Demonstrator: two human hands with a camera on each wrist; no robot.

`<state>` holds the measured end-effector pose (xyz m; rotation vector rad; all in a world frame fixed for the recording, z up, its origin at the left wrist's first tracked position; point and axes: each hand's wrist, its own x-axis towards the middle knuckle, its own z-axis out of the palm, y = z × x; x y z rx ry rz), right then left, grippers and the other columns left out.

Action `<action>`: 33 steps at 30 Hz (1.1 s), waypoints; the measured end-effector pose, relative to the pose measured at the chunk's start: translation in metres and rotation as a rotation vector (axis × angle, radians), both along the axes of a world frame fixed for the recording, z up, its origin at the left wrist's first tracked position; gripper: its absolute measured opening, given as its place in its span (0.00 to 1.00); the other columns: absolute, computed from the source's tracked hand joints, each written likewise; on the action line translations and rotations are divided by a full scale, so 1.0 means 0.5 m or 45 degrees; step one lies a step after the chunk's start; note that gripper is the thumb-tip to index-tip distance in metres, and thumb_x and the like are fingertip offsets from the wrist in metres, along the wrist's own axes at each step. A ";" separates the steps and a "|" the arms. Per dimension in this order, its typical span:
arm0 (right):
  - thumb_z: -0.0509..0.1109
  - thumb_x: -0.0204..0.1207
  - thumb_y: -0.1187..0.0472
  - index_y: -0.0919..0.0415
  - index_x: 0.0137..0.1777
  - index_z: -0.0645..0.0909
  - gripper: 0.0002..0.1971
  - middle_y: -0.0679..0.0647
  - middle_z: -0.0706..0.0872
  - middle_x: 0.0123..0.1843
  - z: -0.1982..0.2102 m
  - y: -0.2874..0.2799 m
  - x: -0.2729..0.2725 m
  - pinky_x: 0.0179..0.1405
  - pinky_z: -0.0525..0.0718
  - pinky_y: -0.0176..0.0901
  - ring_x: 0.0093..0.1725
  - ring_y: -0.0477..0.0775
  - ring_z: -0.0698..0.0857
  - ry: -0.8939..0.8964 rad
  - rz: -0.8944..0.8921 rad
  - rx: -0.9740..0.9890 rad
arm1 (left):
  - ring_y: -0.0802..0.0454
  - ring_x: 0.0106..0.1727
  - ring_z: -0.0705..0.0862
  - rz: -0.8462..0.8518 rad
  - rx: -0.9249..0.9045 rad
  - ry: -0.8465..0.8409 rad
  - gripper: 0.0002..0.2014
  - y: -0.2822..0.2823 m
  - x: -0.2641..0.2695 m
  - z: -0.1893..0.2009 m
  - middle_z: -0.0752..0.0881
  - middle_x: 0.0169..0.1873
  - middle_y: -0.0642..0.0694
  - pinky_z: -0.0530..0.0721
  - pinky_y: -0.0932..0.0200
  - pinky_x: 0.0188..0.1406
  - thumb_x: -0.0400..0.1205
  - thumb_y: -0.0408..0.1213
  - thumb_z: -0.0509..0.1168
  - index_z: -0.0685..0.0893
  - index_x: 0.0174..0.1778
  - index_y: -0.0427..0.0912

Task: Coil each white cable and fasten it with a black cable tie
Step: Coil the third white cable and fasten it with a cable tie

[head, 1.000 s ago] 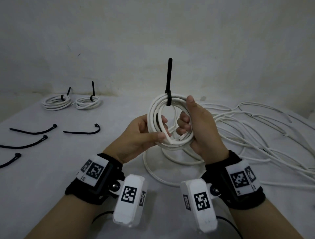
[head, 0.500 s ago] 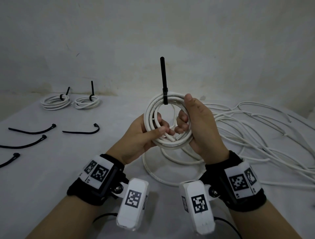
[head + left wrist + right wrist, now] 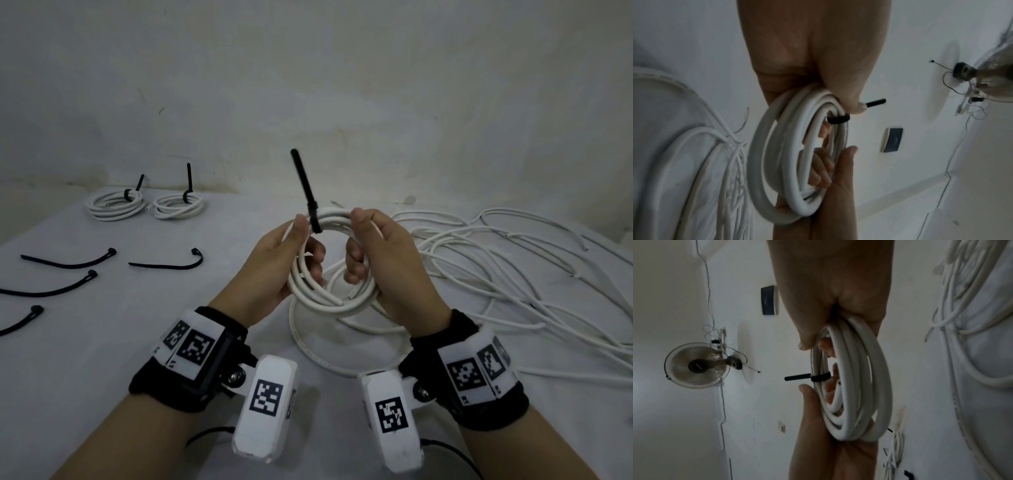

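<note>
Both hands hold one coiled white cable [image 3: 329, 298] upright above the tabletop [image 3: 102, 342], in front of the person. Left hand [image 3: 277, 270] grips the coil's left side: thumb pressed on the top rim, fingers curled through the centre. Right hand [image 3: 383, 267] grips the right side the same way, thumb on the top rim, fingers curled inside the loop. A black cable tie [image 3: 310, 209] is cinched round the top of the coil between the two thumbs; its free tail stands up, tilted left.

Loose white cable [image 3: 496, 274] lies sprawled on the tabletop to the right, some under the held coil. Two tied coils [image 3: 147, 205] lie side by side at the far left. Four spare black ties [image 3: 68, 263] lie apart at left, near the edge.
</note>
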<state>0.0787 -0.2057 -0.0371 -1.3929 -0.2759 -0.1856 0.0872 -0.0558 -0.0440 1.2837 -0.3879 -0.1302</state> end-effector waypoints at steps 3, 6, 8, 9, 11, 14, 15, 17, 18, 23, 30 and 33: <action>0.63 0.83 0.58 0.62 0.48 0.79 0.08 0.52 0.80 0.32 -0.003 0.003 0.001 0.27 0.79 0.38 0.26 0.47 0.78 -0.039 -0.122 -0.296 | 0.55 0.22 0.71 0.087 0.080 -0.058 0.17 0.003 0.004 -0.001 0.76 0.29 0.48 0.78 0.62 0.23 0.86 0.45 0.54 0.77 0.60 0.36; 0.70 0.79 0.55 0.51 0.58 0.81 0.09 0.48 0.82 0.51 -0.001 -0.005 0.005 0.42 0.77 0.25 0.46 0.42 0.82 -0.246 -0.326 -0.660 | 0.56 0.20 0.68 0.092 0.164 -0.111 0.11 0.000 0.008 -0.007 0.75 0.27 0.47 0.75 0.63 0.21 0.87 0.40 0.54 0.78 0.58 0.40; 0.72 0.77 0.55 0.46 0.57 0.81 0.10 0.46 0.80 0.57 0.005 -0.006 0.003 0.46 0.74 0.20 0.54 0.40 0.81 -0.342 -0.350 -0.743 | 0.55 0.20 0.68 0.056 0.236 -0.148 0.09 -0.005 0.005 -0.011 0.76 0.27 0.47 0.74 0.62 0.20 0.87 0.40 0.55 0.77 0.59 0.44; 0.74 0.76 0.56 0.48 0.55 0.82 0.09 0.47 0.81 0.56 0.005 -0.004 0.001 0.47 0.73 0.19 0.54 0.40 0.81 -0.379 -0.352 -0.737 | 0.55 0.20 0.69 0.027 0.271 -0.161 0.09 -0.007 0.002 -0.013 0.76 0.27 0.47 0.74 0.62 0.20 0.87 0.40 0.56 0.76 0.61 0.46; 0.75 0.74 0.61 0.57 0.47 0.86 0.04 0.49 0.85 0.48 0.004 0.000 0.000 0.46 0.72 0.19 0.48 0.39 0.82 -0.446 -0.420 -0.693 | 0.54 0.19 0.68 -0.038 0.329 -0.178 0.09 -0.013 -0.003 -0.015 0.76 0.26 0.47 0.74 0.61 0.21 0.87 0.40 0.56 0.74 0.61 0.49; 0.76 0.72 0.66 0.65 0.38 0.86 0.04 0.53 0.87 0.38 0.002 -0.005 0.004 0.44 0.71 0.19 0.40 0.38 0.83 -0.487 -0.545 -0.627 | 0.54 0.19 0.68 -0.092 0.378 -0.181 0.03 -0.018 -0.008 -0.016 0.76 0.25 0.48 0.75 0.60 0.21 0.87 0.38 0.57 0.74 0.53 0.48; 0.76 0.71 0.67 0.65 0.36 0.84 0.05 0.53 0.86 0.37 0.003 -0.007 0.005 0.43 0.71 0.20 0.39 0.39 0.82 -0.492 -0.570 -0.611 | 0.54 0.19 0.68 -0.099 0.382 -0.175 0.02 -0.020 -0.009 -0.014 0.75 0.25 0.48 0.75 0.60 0.21 0.87 0.38 0.57 0.73 0.52 0.48; 0.76 0.71 0.67 0.62 0.33 0.81 0.08 0.50 0.84 0.34 0.007 -0.011 0.007 0.42 0.71 0.21 0.37 0.38 0.81 -0.516 -0.609 -0.578 | 0.54 0.19 0.67 -0.114 0.379 -0.181 0.00 -0.025 -0.011 -0.011 0.74 0.26 0.46 0.76 0.60 0.22 0.87 0.37 0.57 0.72 0.51 0.46; 0.77 0.70 0.68 0.60 0.32 0.80 0.09 0.48 0.83 0.33 0.008 -0.012 0.008 0.41 0.71 0.21 0.36 0.37 0.81 -0.533 -0.618 -0.561 | 0.54 0.19 0.67 -0.124 0.378 -0.189 0.01 -0.027 -0.012 -0.009 0.73 0.27 0.45 0.77 0.60 0.22 0.87 0.37 0.56 0.71 0.50 0.45; 0.77 0.72 0.64 0.61 0.35 0.84 0.06 0.45 0.86 0.34 0.017 -0.018 0.017 0.40 0.74 0.23 0.36 0.37 0.84 -0.484 -0.543 -0.506 | 0.55 0.19 0.68 -0.127 0.366 -0.242 0.02 -0.022 -0.011 -0.004 0.73 0.26 0.48 0.79 0.60 0.25 0.86 0.37 0.56 0.71 0.52 0.45; 0.62 0.83 0.55 0.63 0.56 0.81 0.12 0.54 0.84 0.32 -0.019 0.000 0.024 0.33 0.84 0.48 0.31 0.53 0.85 -0.121 0.023 -0.449 | 0.56 0.21 0.70 0.138 0.037 -0.195 0.06 0.019 0.014 0.010 0.75 0.26 0.51 0.78 0.62 0.24 0.86 0.41 0.56 0.74 0.56 0.47; 0.62 0.84 0.57 0.63 0.46 0.81 0.11 0.51 0.76 0.23 -0.022 0.025 0.049 0.25 0.77 0.45 0.22 0.51 0.76 -0.116 -0.094 -0.184 | 0.55 0.29 0.79 0.226 -0.033 -0.195 0.19 0.021 0.020 0.006 0.79 0.33 0.47 0.87 0.57 0.37 0.78 0.50 0.59 0.75 0.62 0.47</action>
